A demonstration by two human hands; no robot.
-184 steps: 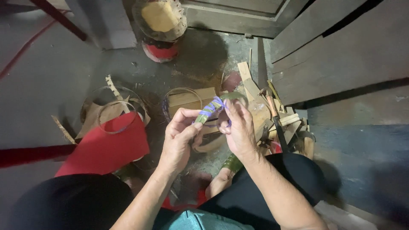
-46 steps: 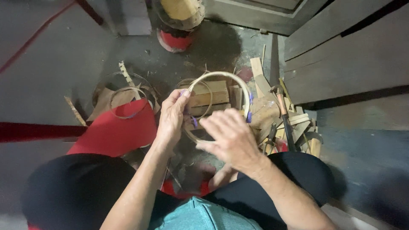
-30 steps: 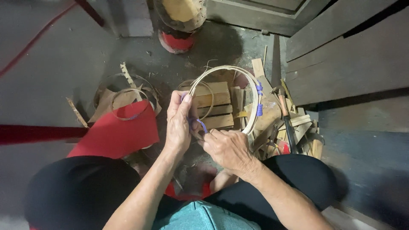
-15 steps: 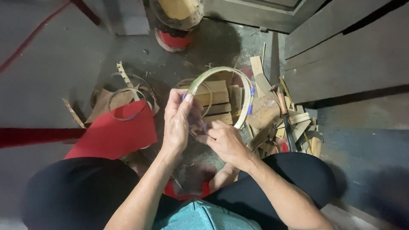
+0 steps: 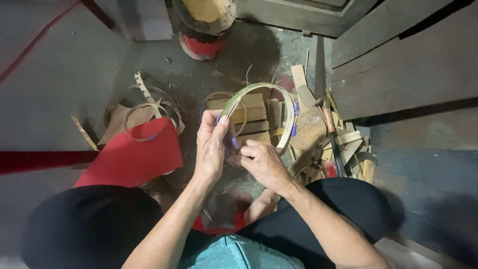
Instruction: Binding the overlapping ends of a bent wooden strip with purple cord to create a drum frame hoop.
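From the head camera I cannot see where the bamboo hoop [image 5: 279, 97] meets my palms: its near arc vanishes behind my left hand [image 5: 211, 144] and right hand [image 5: 261, 162], so the joint there is hidden. The top of the frame cuts off a drum [image 5: 204, 22] with a red base, standing far from me. Small purple ties [image 5: 296, 107] on the hoop's right side are too small to make out in detail. I see no readable packaging; a flat red sheet [image 5: 134, 154] lies to the left, with thin bamboo rings [image 5: 149, 112] at its far edge. Pale wooden blocks [image 5: 251, 114] sit behind the hoop, and a saw [image 5: 332, 134] lies among offcuts on the right. The hoop rises tilted, away from me, above both hands. My left fingers are closed around its near-left edge; my right fingers pinch it beside them, the two hands touching.
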